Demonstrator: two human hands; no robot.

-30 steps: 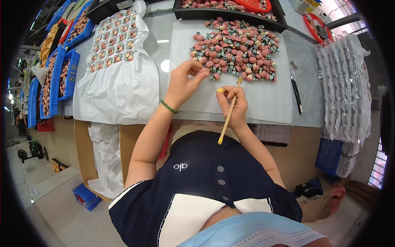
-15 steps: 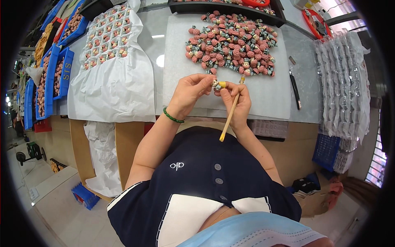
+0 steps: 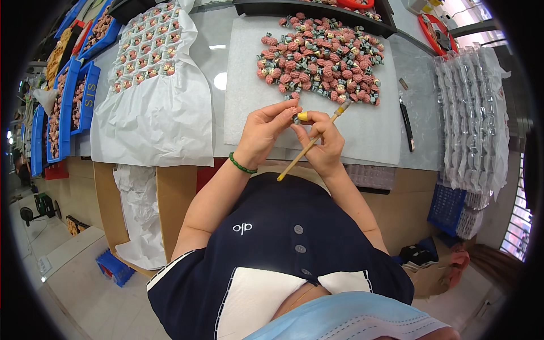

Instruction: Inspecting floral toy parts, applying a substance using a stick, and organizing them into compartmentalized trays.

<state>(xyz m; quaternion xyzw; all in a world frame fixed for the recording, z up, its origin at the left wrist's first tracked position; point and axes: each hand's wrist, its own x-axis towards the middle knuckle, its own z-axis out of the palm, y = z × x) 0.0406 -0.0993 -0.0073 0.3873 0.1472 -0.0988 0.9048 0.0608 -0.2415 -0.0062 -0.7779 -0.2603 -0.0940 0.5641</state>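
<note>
While the pile of pink figurines [image 3: 323,56] lay heaped on the white foam sheet [image 3: 374,133], the left hand [image 3: 266,133] had its grip pinched on one small figurine [image 3: 297,115] with a yellow end, just this side of the pile. The right hand [image 3: 324,144] met it there, grip closed on a thin wooden brush [image 3: 310,146], handle slanting back toward the body, bristles pointing at the pile. This looked like the painting or touch-up step on a single piece. The next stroke would call for a steady pinch and a fine tip angle. A black pen [image 3: 407,123] lay right of the pile; filled trays [image 3: 148,45] sat well left of it.
</note>
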